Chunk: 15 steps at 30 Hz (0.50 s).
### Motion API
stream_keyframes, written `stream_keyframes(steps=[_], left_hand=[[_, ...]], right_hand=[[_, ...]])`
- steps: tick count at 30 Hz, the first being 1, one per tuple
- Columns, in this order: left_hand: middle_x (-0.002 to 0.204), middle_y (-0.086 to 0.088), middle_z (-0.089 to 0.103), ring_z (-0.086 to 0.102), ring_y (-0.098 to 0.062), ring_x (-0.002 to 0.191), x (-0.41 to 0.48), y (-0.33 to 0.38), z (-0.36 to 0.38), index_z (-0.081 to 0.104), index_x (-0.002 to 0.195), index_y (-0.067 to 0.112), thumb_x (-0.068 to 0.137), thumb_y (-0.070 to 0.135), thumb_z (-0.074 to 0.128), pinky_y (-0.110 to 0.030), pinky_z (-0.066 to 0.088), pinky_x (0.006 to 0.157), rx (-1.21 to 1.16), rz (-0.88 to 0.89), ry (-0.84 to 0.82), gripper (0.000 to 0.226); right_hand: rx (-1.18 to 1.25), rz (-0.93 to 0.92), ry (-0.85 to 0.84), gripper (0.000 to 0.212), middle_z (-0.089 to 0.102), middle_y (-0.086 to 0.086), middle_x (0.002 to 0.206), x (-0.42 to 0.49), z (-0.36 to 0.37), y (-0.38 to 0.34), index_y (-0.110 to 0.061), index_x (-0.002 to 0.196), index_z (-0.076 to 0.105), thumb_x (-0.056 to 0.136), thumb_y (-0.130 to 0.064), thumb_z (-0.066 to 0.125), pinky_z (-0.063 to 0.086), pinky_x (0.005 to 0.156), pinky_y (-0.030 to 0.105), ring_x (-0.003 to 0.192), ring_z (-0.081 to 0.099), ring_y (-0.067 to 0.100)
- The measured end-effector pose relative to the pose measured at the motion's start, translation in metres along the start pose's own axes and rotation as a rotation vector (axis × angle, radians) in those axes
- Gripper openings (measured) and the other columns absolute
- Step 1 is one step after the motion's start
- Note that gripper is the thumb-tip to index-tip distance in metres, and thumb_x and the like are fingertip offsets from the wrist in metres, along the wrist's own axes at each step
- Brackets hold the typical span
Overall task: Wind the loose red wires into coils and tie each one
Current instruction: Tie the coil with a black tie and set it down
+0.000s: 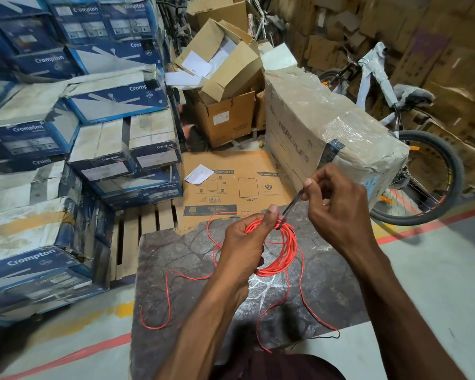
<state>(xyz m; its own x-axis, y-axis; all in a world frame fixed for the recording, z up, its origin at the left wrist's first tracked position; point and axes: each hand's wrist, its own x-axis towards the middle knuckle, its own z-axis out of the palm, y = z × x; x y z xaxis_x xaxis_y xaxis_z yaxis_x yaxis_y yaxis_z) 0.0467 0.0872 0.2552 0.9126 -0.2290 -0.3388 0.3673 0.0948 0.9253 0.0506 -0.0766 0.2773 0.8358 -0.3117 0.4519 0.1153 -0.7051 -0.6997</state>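
Note:
My left hand (244, 242) grips a coil of red wire (283, 250) above the dark stone-patterned table (176, 259), thumb pressed on the coil's top. My right hand (337, 209) pinches the free end of a thin dark tie (292, 204) that wraps around the coil's top and runs taut up to my fingers. Loose red wire (167, 297) trails from the coil across the table in loops to the left and right, and one end hangs past the table's near edge.
Stacked blue and white Crompton boxes (66, 160) fill the left. A flat Crompton carton (231, 187) lies on a wooden pallet (140, 234) beyond the table. A wrapped Hercules box (327, 127) and a bicycle (417, 165) stand at the right.

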Motion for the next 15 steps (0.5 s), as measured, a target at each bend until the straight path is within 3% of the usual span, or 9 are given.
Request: stream_keyframes(steps=[3, 8, 12, 15], left_hand=[[0.046, 0.014, 0.027, 0.018, -0.011, 0.049, 0.0, -0.002, 0.006, 0.078, 0.081, 0.025, 0.086, 0.054, 0.068, -0.021, 0.019, 0.045, -0.041, 0.005, 0.046, 0.031], [0.056, 0.009, 0.018, 0.016, -0.012, 0.05, 0.004, -0.014, 0.006, 0.079, 0.081, 0.028, 0.086, 0.057, 0.069, -0.021, 0.018, 0.045, -0.107, -0.027, 0.128, 0.031], [0.06, 0.006, 0.015, 0.015, -0.012, 0.051, 0.002, -0.017, 0.009, 0.076, 0.078, 0.028, 0.086, 0.057, 0.069, -0.021, 0.017, 0.045, -0.142, -0.062, 0.184, 0.031], [0.054, 0.008, 0.019, 0.016, -0.013, 0.051, -0.002, -0.018, 0.014, 0.075, 0.068, 0.034, 0.087, 0.056, 0.069, -0.025, 0.017, 0.049, -0.149, -0.079, 0.212, 0.029]], right_hand=[[0.054, -0.015, 0.058, 0.013, 0.067, -0.017, 0.075, -0.001, 0.004, -0.004, -0.015, 0.088, 0.056, 0.099, -0.007, 0.06, 0.044, 0.062, 0.011, 0.073, 0.067, -0.003], [0.111, -0.068, 0.004, 0.012, 0.068, -0.016, 0.081, -0.004, 0.011, -0.004, -0.013, 0.092, 0.057, 0.101, -0.005, 0.057, 0.049, 0.067, 0.014, 0.079, 0.068, 0.0], [0.061, -0.095, 0.003, 0.01, 0.07, -0.006, 0.078, -0.01, 0.017, 0.0, -0.01, 0.095, 0.055, 0.102, -0.004, 0.054, 0.056, 0.068, 0.031, 0.075, 0.069, 0.005], [0.059, -0.078, -0.006, 0.008, 0.07, -0.008, 0.076, -0.011, 0.019, 0.002, -0.011, 0.095, 0.056, 0.101, -0.006, 0.056, 0.056, 0.068, 0.036, 0.073, 0.069, 0.007]])
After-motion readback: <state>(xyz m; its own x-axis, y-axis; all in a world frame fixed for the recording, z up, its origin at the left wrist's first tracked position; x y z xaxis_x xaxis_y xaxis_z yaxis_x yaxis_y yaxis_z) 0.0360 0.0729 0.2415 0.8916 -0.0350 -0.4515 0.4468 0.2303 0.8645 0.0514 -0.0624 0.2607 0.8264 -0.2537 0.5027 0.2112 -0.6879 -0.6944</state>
